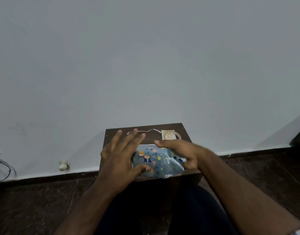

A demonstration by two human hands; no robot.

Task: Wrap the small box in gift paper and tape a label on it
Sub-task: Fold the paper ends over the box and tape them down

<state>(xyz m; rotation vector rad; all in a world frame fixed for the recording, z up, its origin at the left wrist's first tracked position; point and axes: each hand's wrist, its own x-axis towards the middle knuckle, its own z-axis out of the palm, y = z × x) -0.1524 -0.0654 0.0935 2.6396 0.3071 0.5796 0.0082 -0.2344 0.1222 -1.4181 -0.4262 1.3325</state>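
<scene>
A small box covered in blue gift paper (158, 161) with cartoon animals lies near the front edge of a small dark wooden table (184, 131). My left hand (118, 156) has its fingers spread straight over the box's left side, and its thumb presses the paper at the front. My right hand (181, 151) grips the right end of the wrapped box, fingers curled round the paper. Behind the box lie a roll of clear tape (171, 136) on a pale card and a thin white strip (151, 131). The box itself is hidden under the paper.
The table stands against a pale grey wall (146, 65). Dark floor (35, 200) surrounds it. A small white object (63, 165) lies at the wall's base on the left, and cables (3, 167) hang at the far left. My dark-clothed lap (162, 214) is below.
</scene>
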